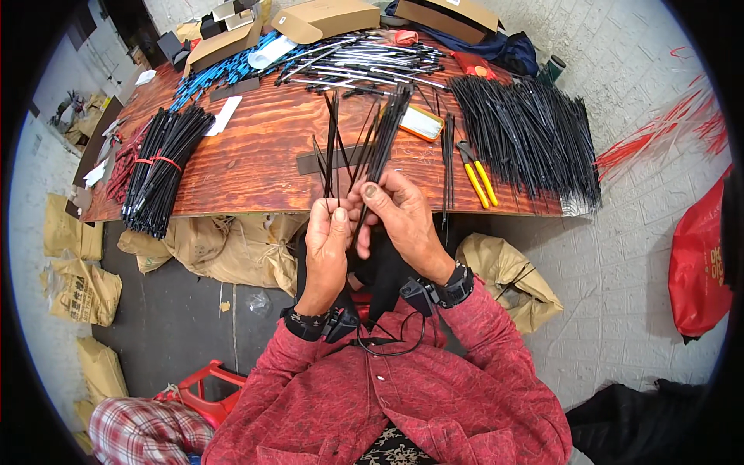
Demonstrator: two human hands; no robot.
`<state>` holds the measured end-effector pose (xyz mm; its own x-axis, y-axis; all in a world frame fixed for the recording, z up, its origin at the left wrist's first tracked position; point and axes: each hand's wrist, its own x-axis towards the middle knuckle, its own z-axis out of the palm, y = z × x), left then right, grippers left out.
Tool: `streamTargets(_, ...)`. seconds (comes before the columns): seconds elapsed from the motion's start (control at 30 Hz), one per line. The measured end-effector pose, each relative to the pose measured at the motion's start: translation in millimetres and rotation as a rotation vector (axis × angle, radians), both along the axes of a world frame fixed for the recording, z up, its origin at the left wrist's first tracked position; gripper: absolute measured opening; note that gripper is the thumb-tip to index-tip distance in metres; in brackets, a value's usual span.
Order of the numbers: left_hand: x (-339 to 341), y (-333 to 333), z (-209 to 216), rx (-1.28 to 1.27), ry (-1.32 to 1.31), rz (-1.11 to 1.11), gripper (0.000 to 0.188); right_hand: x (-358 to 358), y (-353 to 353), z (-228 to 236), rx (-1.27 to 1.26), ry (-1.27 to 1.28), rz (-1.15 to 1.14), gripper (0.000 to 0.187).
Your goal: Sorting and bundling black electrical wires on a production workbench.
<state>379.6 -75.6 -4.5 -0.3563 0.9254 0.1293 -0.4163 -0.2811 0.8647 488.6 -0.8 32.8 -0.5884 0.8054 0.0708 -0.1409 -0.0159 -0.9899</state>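
Observation:
My left hand is closed around a few thin black rods that stand up and fan slightly apart. Beside it, my right hand grips a thicker bunch of black rods, thumb pressed along their lower part. Both hands meet at the fingertips in front of the table's near edge. Further right lie some loose black rods and pliers with yellow handles. A small orange-rimmed case sits behind the right hand's bunch.
The wooden table bears a large pile of black rods at right and bundles tied with red bands at left. Blue rods, silvery-black rods and open cardboard boxes lie behind. Sacks and a red stool stand below.

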Motion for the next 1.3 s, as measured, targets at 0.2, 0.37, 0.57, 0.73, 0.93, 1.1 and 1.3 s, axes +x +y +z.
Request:
streamTargets(0.2,-18,4,-9,-0.070,-0.073,0.055,0.021,0,2,5,0.000,0.272,-0.079,0.022)
streamTargets(0.37,-43,4,1,-0.071,-0.214,0.005,0.023,7,1,18,-0.036,0.324,-0.106,0.025)
streamTargets(0.57,-82,17,36,0.137,-0.307,0.045,0.026,11,-10,11,-0.034,0.138,-0.082,0.026)
streamTargets(0.73,-103,20,59,0.258,-0.251,0.191,0.027,17,-10,9,-0.066,0.185,-0.116,0.026)
streamTargets(0.93,-83,16,59,0.207,-0.093,0.059,0.029,8,-4,19,-0.069,0.233,-0.103,0.024)
streamTargets(1.1,-74,23,50,0.215,-0.031,0.056,0.027,3,-5,18,-0.028,0.210,-0.074,0.023)
streamTargets(1.3,-57,36,44,0.262,-0.072,0.084,0.022,-12,-6,4,-0.024,0.184,-0.111,0.022)
